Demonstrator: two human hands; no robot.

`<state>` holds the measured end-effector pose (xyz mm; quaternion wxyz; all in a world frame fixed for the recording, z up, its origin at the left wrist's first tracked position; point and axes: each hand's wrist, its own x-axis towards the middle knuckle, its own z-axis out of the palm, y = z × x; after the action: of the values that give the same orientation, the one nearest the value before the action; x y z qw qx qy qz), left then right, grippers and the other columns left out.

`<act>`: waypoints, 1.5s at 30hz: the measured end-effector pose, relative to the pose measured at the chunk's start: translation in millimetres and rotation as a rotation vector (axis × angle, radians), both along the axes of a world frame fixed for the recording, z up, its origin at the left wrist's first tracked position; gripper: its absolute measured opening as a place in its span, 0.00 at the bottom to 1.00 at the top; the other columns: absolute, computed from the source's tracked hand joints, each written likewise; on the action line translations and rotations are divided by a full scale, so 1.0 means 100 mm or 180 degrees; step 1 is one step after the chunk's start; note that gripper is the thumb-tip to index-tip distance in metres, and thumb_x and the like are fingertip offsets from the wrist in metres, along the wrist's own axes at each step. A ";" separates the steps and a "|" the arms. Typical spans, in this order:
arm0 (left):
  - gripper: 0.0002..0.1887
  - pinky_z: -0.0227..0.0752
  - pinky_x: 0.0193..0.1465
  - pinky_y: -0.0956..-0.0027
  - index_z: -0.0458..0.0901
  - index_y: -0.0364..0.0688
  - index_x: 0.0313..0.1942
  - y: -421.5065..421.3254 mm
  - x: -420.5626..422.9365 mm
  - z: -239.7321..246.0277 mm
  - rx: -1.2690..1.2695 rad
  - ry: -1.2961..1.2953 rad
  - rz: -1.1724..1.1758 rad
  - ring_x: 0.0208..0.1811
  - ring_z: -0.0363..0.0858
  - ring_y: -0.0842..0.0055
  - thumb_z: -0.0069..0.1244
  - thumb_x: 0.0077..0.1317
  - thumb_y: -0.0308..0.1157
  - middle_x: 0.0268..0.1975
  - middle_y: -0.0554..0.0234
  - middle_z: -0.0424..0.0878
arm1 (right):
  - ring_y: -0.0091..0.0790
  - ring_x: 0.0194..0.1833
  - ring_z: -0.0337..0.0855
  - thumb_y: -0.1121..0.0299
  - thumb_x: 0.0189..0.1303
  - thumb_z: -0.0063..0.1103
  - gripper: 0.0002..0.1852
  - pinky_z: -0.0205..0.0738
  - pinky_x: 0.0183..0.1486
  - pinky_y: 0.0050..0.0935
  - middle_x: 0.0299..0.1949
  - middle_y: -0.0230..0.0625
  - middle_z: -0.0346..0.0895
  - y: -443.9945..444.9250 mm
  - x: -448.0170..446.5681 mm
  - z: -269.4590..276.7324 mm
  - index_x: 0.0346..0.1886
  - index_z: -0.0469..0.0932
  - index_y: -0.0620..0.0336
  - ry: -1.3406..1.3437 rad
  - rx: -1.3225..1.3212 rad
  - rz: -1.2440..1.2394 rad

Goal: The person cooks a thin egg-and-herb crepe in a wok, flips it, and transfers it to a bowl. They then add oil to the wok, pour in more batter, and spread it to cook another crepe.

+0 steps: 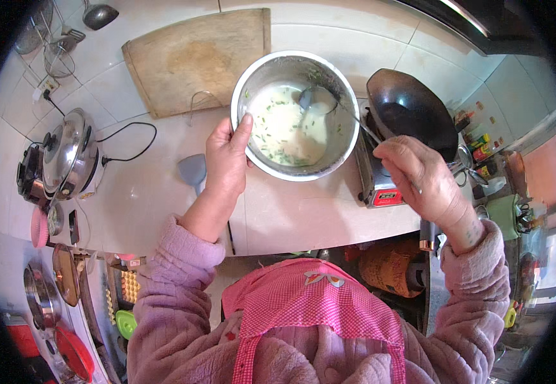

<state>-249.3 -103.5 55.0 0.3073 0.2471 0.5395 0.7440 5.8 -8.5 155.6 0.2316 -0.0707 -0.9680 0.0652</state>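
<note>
A deep metal pot [258, 86] is tilted toward me above the counter. Pale batter [282, 125] with chopped green pieces, perhaps scallion or chives, lies inside. My left hand [227, 153] grips the pot's left rim, thumb over the edge. In my right hand [412, 173] is the thin handle of a metal ladle [318, 100], its bowl resting in the batter. To the right a dark wok [409, 113] sits on a portable gas stove [378, 182], its handle [427, 235] jutting past the counter edge below my right wrist.
A wooden cutting board [201, 57] leans on the tiled wall, with a wire whisk [204, 98] before it. A grey spatula [193, 169] lies by my left forearm. A lidded electric pan [69, 153] with a looped cord [155, 139] stands left. Bottles [481, 146] line the right side.
</note>
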 end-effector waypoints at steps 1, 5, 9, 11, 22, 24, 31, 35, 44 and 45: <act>0.10 0.57 0.14 0.83 0.76 0.41 0.31 0.06 0.04 0.06 0.0083 0.0065 -0.0036 0.16 0.67 0.91 0.50 0.64 0.38 0.21 0.73 0.74 | 0.47 0.35 0.77 0.80 0.54 0.53 0.11 0.74 0.36 0.35 0.33 0.44 0.74 0.05 0.05 0.06 0.42 0.71 0.63 -0.0012 -0.0014 -0.0048; 0.10 0.58 0.15 0.84 0.75 0.41 0.33 0.33 0.20 0.22 0.0273 0.0094 -0.0181 0.17 0.68 0.91 0.49 0.64 0.38 0.22 0.73 0.74 | 0.47 0.34 0.77 0.79 0.56 0.52 0.09 0.73 0.36 0.35 0.33 0.44 0.73 0.26 0.26 0.20 0.41 0.71 0.63 0.0177 0.0044 -0.0103; 0.10 0.65 0.20 0.82 0.74 0.43 0.40 0.61 0.36 0.34 0.0320 0.0072 -0.0501 0.24 0.75 0.88 0.48 0.64 0.38 0.30 0.71 0.79 | 0.47 0.36 0.77 0.78 0.58 0.51 0.08 0.73 0.38 0.35 0.34 0.44 0.74 0.49 0.56 0.31 0.41 0.71 0.62 0.0276 -0.0146 -0.0336; 0.10 0.62 0.19 0.82 0.73 0.43 0.39 0.77 0.52 0.43 0.0418 0.0053 -0.0492 0.22 0.72 0.88 0.47 0.65 0.38 0.28 0.72 0.77 | 0.47 0.37 0.77 0.77 0.58 0.50 0.08 0.73 0.39 0.35 0.36 0.45 0.74 0.64 0.71 0.31 0.42 0.71 0.62 0.0403 -0.0338 -0.0456; 0.09 0.63 0.20 0.81 0.72 0.41 0.33 1.69 1.18 0.51 0.0488 0.0428 -0.0898 0.19 0.68 0.87 0.42 0.68 0.36 0.24 0.71 0.74 | 0.25 0.34 0.73 0.72 0.67 0.43 0.09 0.71 0.39 0.23 0.33 0.34 0.72 1.18 1.44 0.13 0.45 0.70 0.65 0.0861 -0.0707 -0.0985; 0.08 0.64 0.20 0.81 0.71 0.41 0.34 1.82 1.27 0.47 0.0450 0.0312 -0.1041 0.19 0.68 0.87 0.42 0.68 0.35 0.24 0.71 0.74 | 0.30 0.35 0.75 0.72 0.66 0.44 0.08 0.72 0.40 0.25 0.35 0.37 0.73 1.22 1.54 0.11 0.45 0.71 0.64 0.0916 -0.0817 -0.1106; 0.06 0.66 0.21 0.80 0.71 0.41 0.36 2.05 1.45 0.30 0.0410 0.0066 -0.1266 0.19 0.68 0.86 0.43 0.68 0.34 0.24 0.70 0.74 | 0.43 0.37 0.78 0.76 0.62 0.48 0.08 0.73 0.41 0.32 0.38 0.44 0.75 1.37 1.76 -0.02 0.44 0.72 0.62 0.1219 -0.0801 -0.1036; 0.06 0.66 0.21 0.80 0.71 0.42 0.37 2.13 1.58 0.26 0.0395 -0.0059 -0.1425 0.19 0.68 0.86 0.43 0.67 0.34 0.24 0.71 0.73 | 0.39 0.37 0.77 0.80 0.60 0.48 0.10 0.72 0.40 0.29 0.36 0.44 0.74 1.55 1.69 -0.18 0.45 0.71 0.63 0.0939 0.0172 -0.1012; 0.07 0.65 0.20 0.81 0.73 0.42 0.36 2.19 1.63 0.19 0.0428 -0.0100 -0.1366 0.17 0.69 0.87 0.44 0.67 0.35 0.22 0.71 0.73 | 0.46 0.39 0.77 0.80 0.49 0.56 0.17 0.74 0.41 0.38 0.36 0.43 0.75 1.30 1.88 -0.23 0.45 0.70 0.60 0.0413 -0.0022 -0.0001; 0.07 0.65 0.20 0.81 0.73 0.42 0.36 2.20 1.64 0.20 0.0410 -0.0043 -0.1349 0.17 0.68 0.87 0.44 0.67 0.35 0.22 0.71 0.73 | 0.46 0.39 0.77 0.80 0.49 0.56 0.17 0.74 0.41 0.38 0.36 0.43 0.75 1.32 1.91 -0.22 0.45 0.70 0.60 0.0458 0.0137 -0.0081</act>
<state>-85.1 116.7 74.6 0.4438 0.3691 0.4248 0.6974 196.9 123.2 133.7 0.3028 -0.0732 -0.9491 0.0464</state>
